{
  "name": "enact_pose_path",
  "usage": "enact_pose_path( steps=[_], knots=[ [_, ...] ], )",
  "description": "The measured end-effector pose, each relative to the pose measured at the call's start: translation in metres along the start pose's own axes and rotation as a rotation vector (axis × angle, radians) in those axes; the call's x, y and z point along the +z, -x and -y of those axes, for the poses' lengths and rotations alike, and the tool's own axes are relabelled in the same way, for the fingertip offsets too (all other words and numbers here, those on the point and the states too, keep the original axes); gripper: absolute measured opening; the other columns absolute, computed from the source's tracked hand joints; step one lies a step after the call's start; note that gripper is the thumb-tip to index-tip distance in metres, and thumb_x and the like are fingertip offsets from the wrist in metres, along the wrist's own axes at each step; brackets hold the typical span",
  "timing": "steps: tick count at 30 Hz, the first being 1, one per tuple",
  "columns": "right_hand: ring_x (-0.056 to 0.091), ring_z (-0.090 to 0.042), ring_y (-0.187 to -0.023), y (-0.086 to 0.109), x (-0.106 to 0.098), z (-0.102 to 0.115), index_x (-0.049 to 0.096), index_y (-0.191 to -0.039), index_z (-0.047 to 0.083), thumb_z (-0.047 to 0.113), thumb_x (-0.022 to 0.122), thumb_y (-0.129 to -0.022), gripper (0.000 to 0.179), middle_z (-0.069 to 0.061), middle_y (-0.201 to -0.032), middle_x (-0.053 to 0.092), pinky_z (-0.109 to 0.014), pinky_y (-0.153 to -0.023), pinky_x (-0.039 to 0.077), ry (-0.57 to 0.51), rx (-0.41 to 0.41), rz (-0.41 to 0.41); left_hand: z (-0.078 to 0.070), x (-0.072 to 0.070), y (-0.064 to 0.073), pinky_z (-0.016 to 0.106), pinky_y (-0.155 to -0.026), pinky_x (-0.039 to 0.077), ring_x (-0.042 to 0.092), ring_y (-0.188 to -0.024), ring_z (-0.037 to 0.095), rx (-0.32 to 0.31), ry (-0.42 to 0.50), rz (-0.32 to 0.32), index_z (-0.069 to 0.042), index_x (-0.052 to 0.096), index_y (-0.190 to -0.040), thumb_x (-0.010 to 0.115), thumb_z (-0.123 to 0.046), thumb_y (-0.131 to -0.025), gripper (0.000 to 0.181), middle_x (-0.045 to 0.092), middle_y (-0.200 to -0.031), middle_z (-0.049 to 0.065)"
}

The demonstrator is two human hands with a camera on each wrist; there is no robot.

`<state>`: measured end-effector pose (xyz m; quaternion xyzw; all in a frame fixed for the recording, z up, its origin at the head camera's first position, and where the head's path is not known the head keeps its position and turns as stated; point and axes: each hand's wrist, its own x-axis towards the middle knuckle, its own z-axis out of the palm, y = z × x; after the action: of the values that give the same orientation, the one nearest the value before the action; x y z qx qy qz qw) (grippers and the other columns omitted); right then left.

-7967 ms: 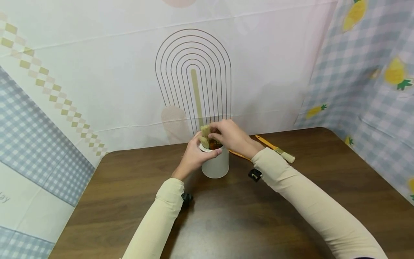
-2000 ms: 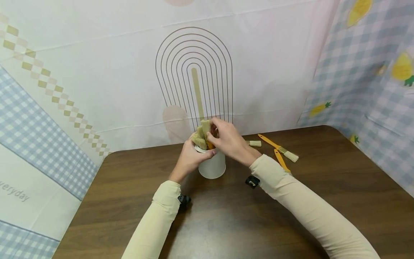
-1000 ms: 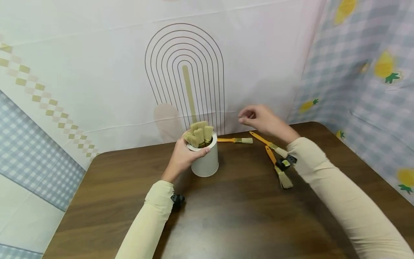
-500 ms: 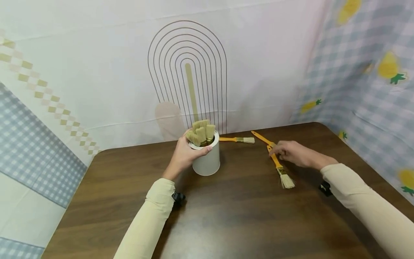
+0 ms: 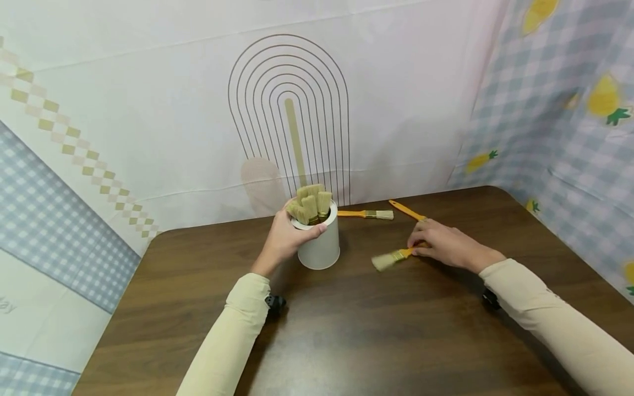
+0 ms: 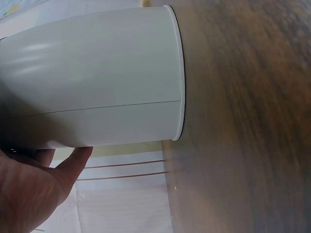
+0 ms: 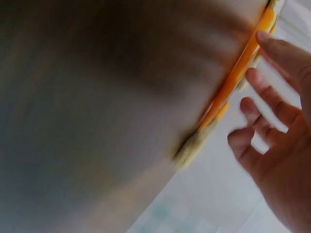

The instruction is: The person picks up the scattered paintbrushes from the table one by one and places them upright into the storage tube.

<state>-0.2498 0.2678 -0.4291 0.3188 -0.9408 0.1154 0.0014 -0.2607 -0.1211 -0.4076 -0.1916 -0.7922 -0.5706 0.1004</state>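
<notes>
My left hand [image 5: 287, 236] grips a white cylindrical can [image 5: 319, 250] near its top, thumb across the front of the rim. Several paintbrushes [image 5: 309, 204] stand in the can, pale bristles up, their handles hidden inside. On the right, my right hand [image 5: 446, 243] pinches an orange-handled paintbrush [image 5: 389, 259] by the handle, its bristles pointing left, low over the table. In the right wrist view, thumb and fingertips meet the orange handle [image 7: 238, 70]. The left wrist view has the can's smooth side [image 6: 97, 73] and its base on the wood, with left fingers curving round it.
Behind the can's right side lies another orange-handled paintbrush [image 5: 366, 214] on the brown wooden table [image 5: 346, 330]. A further one, its handle [image 5: 403, 209] showing, is partly covered by my right hand. A printed cloth [image 5: 411, 110] hangs along the table's back edge.
More bristles now rise from the can than eight seconds ago. My right hand left the can, reached right and picked up a paintbrush, turning its bristles leftward. My left hand stays on the can.
</notes>
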Motion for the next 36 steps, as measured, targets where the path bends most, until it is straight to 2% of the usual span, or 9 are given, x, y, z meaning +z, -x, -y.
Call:
enact_pose_path(
  steps=[3, 5, 10, 13, 17, 21, 27, 30, 36],
  knots=[
    [0.061, -0.011, -0.083, -0.006, 0.002, 0.011, 0.075, -0.099, 0.020, 0.022, 0.077, -0.098, 0.002, 0.006, -0.097, 0.067, -0.038, -0.072, 0.055, -0.024, 0.055, 0.008, 0.000, -0.001, 0.000, 0.040, -0.099, 0.053, 0.064, -0.112, 0.019, -0.006, 0.000, -0.005, -0.011, 0.062, -0.141, 0.093, -0.022, -0.078, 0.071, 0.069, -0.124, 0.007],
    [0.059, -0.008, -0.074, -0.010, 0.004, 0.019, 0.074, -0.097, 0.018, 0.022, 0.075, -0.100, 0.005, 0.007, -0.090, 0.068, -0.035, -0.067, 0.052, -0.064, 0.084, 0.017, 0.001, -0.002, 0.000, 0.040, -0.099, 0.053, 0.064, -0.112, 0.019, -0.010, -0.001, -0.010, -0.010, 0.061, -0.141, 0.093, -0.023, -0.078, 0.071, 0.069, -0.124, 0.007],
    [0.051, -0.009, -0.056, -0.017, 0.007, 0.033, 0.071, -0.092, 0.015, 0.022, 0.074, -0.101, 0.011, 0.007, -0.073, 0.063, -0.029, -0.055, 0.044, -0.164, 0.156, 0.030, 0.001, -0.005, 0.001, 0.040, -0.099, 0.053, 0.064, -0.114, 0.019, -0.011, 0.007, -0.014, -0.009, 0.059, -0.143, 0.093, -0.021, -0.078, 0.074, 0.068, -0.126, 0.008],
    [0.049, -0.009, -0.051, -0.018, 0.009, 0.039, 0.070, -0.091, 0.014, 0.023, 0.073, -0.101, 0.014, 0.006, -0.070, 0.062, -0.028, -0.050, 0.042, -0.211, 0.195, 0.030, 0.002, -0.006, 0.001, 0.041, -0.100, 0.053, 0.064, -0.114, 0.020, -0.015, 0.012, -0.014, -0.009, 0.059, -0.143, 0.093, -0.020, -0.077, 0.075, 0.068, -0.127, 0.009],
    [0.052, -0.011, -0.056, -0.018, 0.006, 0.041, 0.071, -0.094, 0.007, 0.018, 0.070, -0.102, 0.013, 0.001, -0.075, 0.065, -0.029, -0.054, 0.044, -0.295, 0.229, -0.002, 0.002, -0.006, 0.001, 0.043, -0.100, 0.052, 0.063, -0.114, 0.021, -0.015, 0.020, -0.011, -0.008, 0.060, -0.144, 0.093, -0.018, -0.077, 0.075, 0.068, -0.128, 0.010],
    [0.051, -0.015, -0.066, -0.015, 0.000, 0.038, 0.067, -0.108, -0.003, 0.006, 0.061, -0.100, 0.013, -0.004, -0.083, 0.062, -0.030, -0.061, 0.043, -0.398, 0.289, -0.030, 0.001, -0.005, 0.001, 0.042, -0.100, 0.052, 0.063, -0.114, 0.021, -0.011, 0.023, -0.003, -0.009, 0.059, -0.144, 0.093, -0.019, -0.077, 0.075, 0.068, -0.129, 0.010],
    [0.048, -0.016, -0.065, -0.009, -0.003, 0.034, 0.057, -0.119, -0.011, -0.004, 0.052, -0.102, 0.019, -0.007, -0.084, 0.053, -0.029, -0.058, 0.042, -0.509, 0.351, 0.042, 0.002, -0.003, 0.001, 0.040, -0.100, 0.053, 0.064, -0.113, 0.019, -0.013, 0.010, -0.004, -0.010, 0.061, -0.141, 0.093, -0.021, -0.078, 0.072, 0.069, -0.125, 0.007],
    [0.051, -0.016, -0.065, -0.008, 0.000, 0.035, 0.060, -0.116, -0.009, -0.002, 0.057, -0.103, 0.015, -0.007, -0.082, 0.055, -0.030, -0.057, 0.044, -0.501, 0.342, 0.047, 0.003, -0.002, 0.000, 0.040, -0.100, 0.053, 0.064, -0.112, 0.019, -0.013, 0.000, -0.005, -0.010, 0.062, -0.140, 0.093, -0.022, -0.078, 0.070, 0.069, -0.124, 0.007],
    [0.054, -0.016, -0.070, -0.011, 0.003, 0.037, 0.067, -0.103, 0.000, 0.017, 0.066, -0.104, 0.016, -0.006, -0.086, 0.064, -0.032, -0.065, 0.047, -0.403, 0.326, -0.010, 0.002, 0.000, 0.000, 0.041, -0.100, 0.053, 0.064, -0.114, 0.020, -0.002, 0.000, 0.001, -0.010, 0.060, -0.143, 0.092, -0.023, -0.078, 0.074, 0.068, -0.128, 0.007]
  ],
)
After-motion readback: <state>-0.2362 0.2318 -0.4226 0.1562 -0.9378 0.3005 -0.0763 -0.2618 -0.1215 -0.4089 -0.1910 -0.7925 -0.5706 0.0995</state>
